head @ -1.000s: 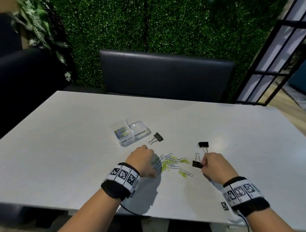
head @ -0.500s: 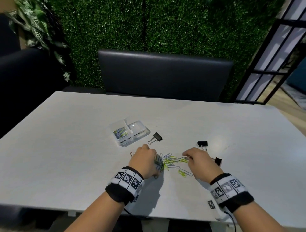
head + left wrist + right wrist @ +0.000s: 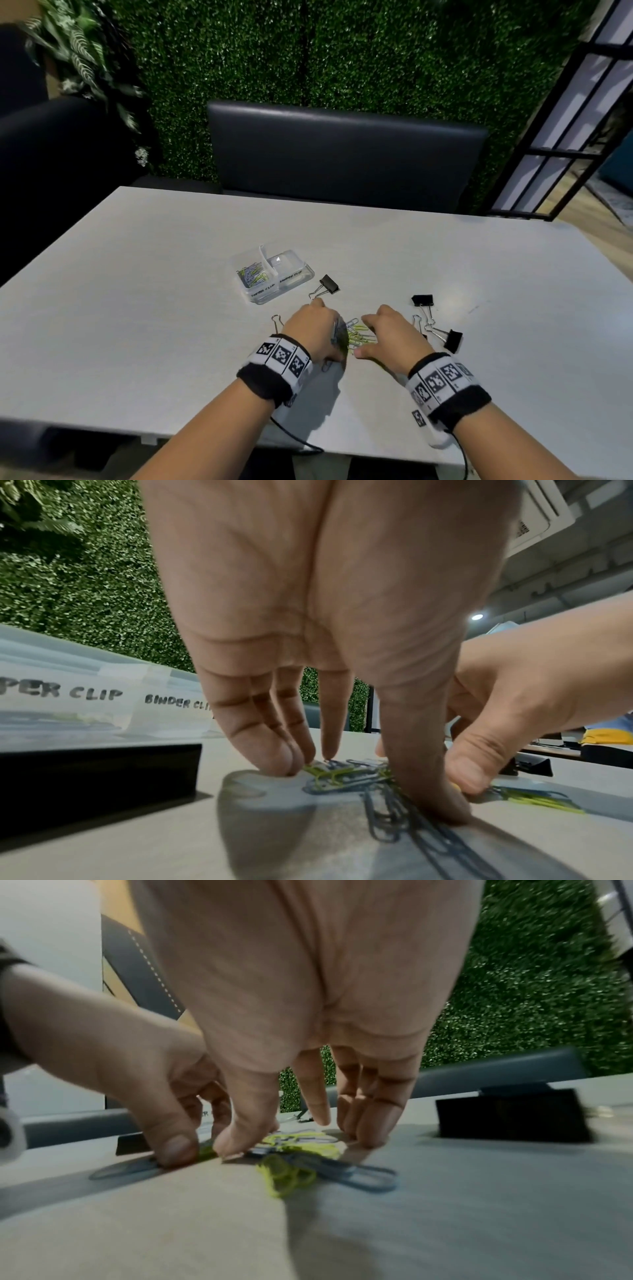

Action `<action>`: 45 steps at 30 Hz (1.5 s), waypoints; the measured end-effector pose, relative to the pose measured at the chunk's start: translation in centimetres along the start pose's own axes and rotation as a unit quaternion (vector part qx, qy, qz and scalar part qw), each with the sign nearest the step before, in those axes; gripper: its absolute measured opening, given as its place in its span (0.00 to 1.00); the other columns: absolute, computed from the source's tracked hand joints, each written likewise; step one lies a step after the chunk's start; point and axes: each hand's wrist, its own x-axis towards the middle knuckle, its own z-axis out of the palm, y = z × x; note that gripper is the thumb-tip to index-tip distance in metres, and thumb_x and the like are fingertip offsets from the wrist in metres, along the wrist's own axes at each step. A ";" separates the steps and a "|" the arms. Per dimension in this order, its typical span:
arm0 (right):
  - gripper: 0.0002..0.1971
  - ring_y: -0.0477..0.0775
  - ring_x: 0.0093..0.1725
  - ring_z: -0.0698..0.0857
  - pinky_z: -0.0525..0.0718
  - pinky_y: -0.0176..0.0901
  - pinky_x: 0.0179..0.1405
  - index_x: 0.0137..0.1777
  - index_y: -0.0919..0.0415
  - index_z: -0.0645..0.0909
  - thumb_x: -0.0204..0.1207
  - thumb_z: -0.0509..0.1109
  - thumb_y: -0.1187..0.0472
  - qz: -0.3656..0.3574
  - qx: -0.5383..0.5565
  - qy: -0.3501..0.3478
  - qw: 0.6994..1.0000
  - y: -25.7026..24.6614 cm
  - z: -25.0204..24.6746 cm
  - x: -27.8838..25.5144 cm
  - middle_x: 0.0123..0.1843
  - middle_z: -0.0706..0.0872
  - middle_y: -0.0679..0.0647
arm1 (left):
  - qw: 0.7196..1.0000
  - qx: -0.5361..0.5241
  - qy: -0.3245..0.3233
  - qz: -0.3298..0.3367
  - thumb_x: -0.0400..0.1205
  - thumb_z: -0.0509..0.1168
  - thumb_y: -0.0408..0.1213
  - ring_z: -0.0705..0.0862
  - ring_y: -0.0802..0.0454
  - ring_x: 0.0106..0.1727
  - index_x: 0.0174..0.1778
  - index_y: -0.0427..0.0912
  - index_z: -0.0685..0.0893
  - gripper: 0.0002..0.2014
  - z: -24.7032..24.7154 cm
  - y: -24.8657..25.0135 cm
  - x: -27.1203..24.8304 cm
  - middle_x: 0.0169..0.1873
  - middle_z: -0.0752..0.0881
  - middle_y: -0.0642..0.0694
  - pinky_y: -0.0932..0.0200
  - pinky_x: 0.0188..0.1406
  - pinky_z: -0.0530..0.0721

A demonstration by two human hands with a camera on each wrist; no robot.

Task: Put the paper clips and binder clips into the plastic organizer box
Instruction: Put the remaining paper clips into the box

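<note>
Green and blue paper clips [image 3: 356,335] lie in a loose heap on the white table [image 3: 137,308]. My left hand [image 3: 329,330] and right hand [image 3: 368,334] flank the heap, straight fingers and thumbs pressing down on it. The left wrist view shows my left hand [image 3: 359,783] on the paper clips [image 3: 335,777]. The right wrist view shows my right hand [image 3: 301,1139] on the paper clips [image 3: 294,1172]. The clear organizer box [image 3: 291,286] stands just beyond, with paper clips in its left compartment. Black binder clips lie near the box [image 3: 329,284] and right of my right hand [image 3: 423,300] [image 3: 452,339].
Another binder clip's wire handle [image 3: 276,320] sticks out left of my left hand. The box front [image 3: 85,696] reads PAPER CLIP and BINDER CLIP. A dark bench [image 3: 342,154] and a hedge wall stand behind the table. A cable hangs off the near edge.
My right hand let go of the binder clip it held, leaving it on the table at the right, and moved left to the paper clip heap. Both hands have closed in on the heap.
</note>
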 end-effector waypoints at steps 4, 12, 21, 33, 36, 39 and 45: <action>0.20 0.59 0.60 0.83 0.80 0.47 0.50 0.60 0.58 0.86 0.74 0.77 0.47 -0.020 -0.025 0.021 0.999 -1.3 -0.2 1.0 0.56 0.82 0.56 | 1.000 -0.007 0.025 -0.006 0.76 0.75 0.46 0.85 0.40 0.59 0.64 0.49 0.88 0.20 0.0 -0.2 0.9 0.58 0.84 0.40 0.51 0.54 0.84; 0.07 0.55 0.49 0.87 0.84 0.46 0.46 0.53 0.53 0.89 0.79 0.72 0.54 0.004 -0.030 0.059 0.998 -1.2 -0.1 1.2 0.51 0.90 0.53 | 0.999 -0.036 0.025 -0.019 0.80 0.71 0.35 0.89 0.42 0.52 0.55 0.49 0.93 0.10 0.1 -0.7 1.5 0.53 0.90 0.42 0.50 0.56 0.88; 0.06 0.49 0.39 0.88 0.88 0.47 0.44 0.38 0.51 0.87 0.77 0.75 0.59 0.057 0.183 0.090 0.977 -0.4 -1.6 0.8 0.37 0.89 0.47 | 0.984 -0.163 0.062 -0.019 0.77 0.73 0.34 0.90 0.51 0.43 0.42 0.50 0.93 0.06 -0.8 -1.7 1.3 0.41 0.93 0.49 0.57 0.48 0.89; 0.04 0.47 0.31 0.83 0.82 0.40 0.32 0.47 0.65 0.89 0.77 0.77 0.63 0.000 0.429 0.096 0.898 -9.1 -4.0 7.2 0.32 0.87 0.51 | 0.911 -0.326 0.237 -0.087 0.79 0.76 0.39 0.86 0.58 0.33 0.45 0.48 0.93 0.01 -8.6 -9.9 -0.2 0.33 0.91 0.53 0.64 0.42 0.84; 0.05 0.44 0.32 0.82 0.80 0.38 0.36 0.48 0.65 0.90 0.76 0.77 0.63 -0.016 0.432 0.081 0.898 -12.5 -4.0 9.2 0.33 0.86 0.49 | 0.898 -0.316 0.274 -0.133 0.79 0.75 0.38 0.85 0.58 0.33 0.44 0.50 0.93 0.02 -9.7 -12.3 1.1 0.33 0.89 0.53 0.64 0.42 0.83; 0.04 0.47 0.34 0.83 0.85 0.44 0.41 0.46 0.64 0.90 0.75 0.78 0.63 -0.015 0.430 0.067 0.900 -15.2 -3.6 11.3 0.34 0.87 0.50 | 0.900 -0.282 0.288 -0.168 0.79 0.76 0.38 0.84 0.59 0.35 0.47 0.45 0.94 0.03 -9.6 -13.4 2.3 0.34 0.89 0.52 0.68 0.41 0.78; 0.07 0.48 0.29 0.84 0.90 0.49 0.43 0.34 0.56 0.89 0.73 0.79 0.60 -0.020 0.379 0.040 0.924 -17.5 -2.8 12.8 0.31 0.89 0.50 | 0.898 -0.263 0.293 -0.198 0.79 0.75 0.38 0.91 0.50 0.48 0.49 0.42 0.95 0.07 -8.8 -14.8 2.2 0.44 0.94 0.44 0.62 0.54 0.86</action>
